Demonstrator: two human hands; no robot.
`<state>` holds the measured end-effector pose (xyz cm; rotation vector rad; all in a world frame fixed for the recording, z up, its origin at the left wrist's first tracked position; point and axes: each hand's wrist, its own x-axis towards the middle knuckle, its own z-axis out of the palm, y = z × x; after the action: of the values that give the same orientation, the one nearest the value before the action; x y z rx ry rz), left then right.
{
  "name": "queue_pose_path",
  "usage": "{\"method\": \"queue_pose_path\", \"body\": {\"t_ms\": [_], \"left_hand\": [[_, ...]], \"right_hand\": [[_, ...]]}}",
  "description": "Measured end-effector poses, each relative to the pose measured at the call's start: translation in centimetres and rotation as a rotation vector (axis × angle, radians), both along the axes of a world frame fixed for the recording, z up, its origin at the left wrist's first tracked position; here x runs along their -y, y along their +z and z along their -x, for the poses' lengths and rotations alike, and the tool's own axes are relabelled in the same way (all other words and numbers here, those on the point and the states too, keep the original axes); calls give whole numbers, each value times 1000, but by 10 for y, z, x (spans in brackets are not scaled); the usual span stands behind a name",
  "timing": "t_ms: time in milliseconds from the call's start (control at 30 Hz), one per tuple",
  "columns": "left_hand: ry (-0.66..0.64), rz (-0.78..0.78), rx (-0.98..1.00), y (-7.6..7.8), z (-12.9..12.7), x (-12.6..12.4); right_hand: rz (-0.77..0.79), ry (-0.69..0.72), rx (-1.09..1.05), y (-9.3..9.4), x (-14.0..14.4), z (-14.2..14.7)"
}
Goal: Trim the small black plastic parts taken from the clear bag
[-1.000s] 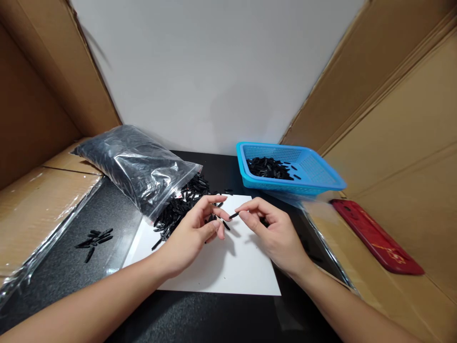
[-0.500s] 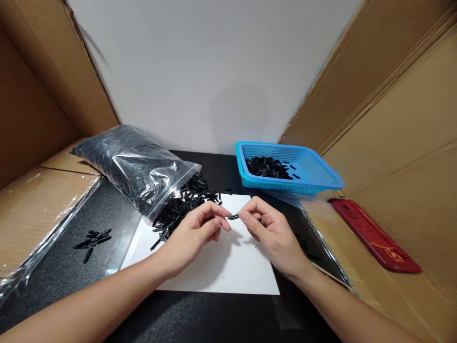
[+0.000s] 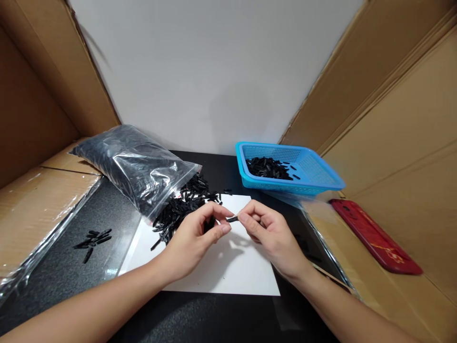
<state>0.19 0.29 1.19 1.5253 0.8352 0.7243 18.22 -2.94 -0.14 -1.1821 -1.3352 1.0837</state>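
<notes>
Pinching of the black piece (image 3: 233, 219) is done by the fingers of the right hand (image 3: 273, 233), at its right end, above the sheet (image 3: 246, 271) and between the left and right edges of the surface (image 3: 171, 312). On the left hand (image 3: 194, 238), thumb and forefinger are parted about the opposite end; whether contact is made cannot be told. The piece is slender; it is judged light, stiff and somewhat slippery, and is best gripped near one end with slight pressure. Similar pieces are heaped in a pile (image 3: 174, 212) beside the bag (image 3: 135, 157), glossy clear plastic, toward the far left corner. The basket (image 3: 303, 183), perforated blue plastic, is placed near the far right corner.
</notes>
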Motion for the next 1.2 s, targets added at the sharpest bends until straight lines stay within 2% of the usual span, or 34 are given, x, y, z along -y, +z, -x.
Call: {"method": "queue_pose_path", "body": {"t_ms": [167,300,400,567,767,1000,1100,1200], "left_hand": [[55,4,-17,-1,-1,-1],[79,15,-40,-2,0,-2],[89,-20,-50,-3,1,-2],[67,-211,-112,-3,4,-3],[-17,-487,-176,-6,6,-5],[-123,-678,-231,-7,8,-5],[-184,-654,-244,-4,9,-3],[-170,-479,-222,1,7,-2]], "right_hand": [[-1,12,85,0,1,2],[-84,-90,252,3,4,0],[-167,-79,369,4,8,0],[-241,-55,444,6,9,-1],[-181,5,456,9,9,-1],[-137,76,482,10,8,0],[-97,147,454,10,8,0],[-36,210,373,10,8,0]]}}
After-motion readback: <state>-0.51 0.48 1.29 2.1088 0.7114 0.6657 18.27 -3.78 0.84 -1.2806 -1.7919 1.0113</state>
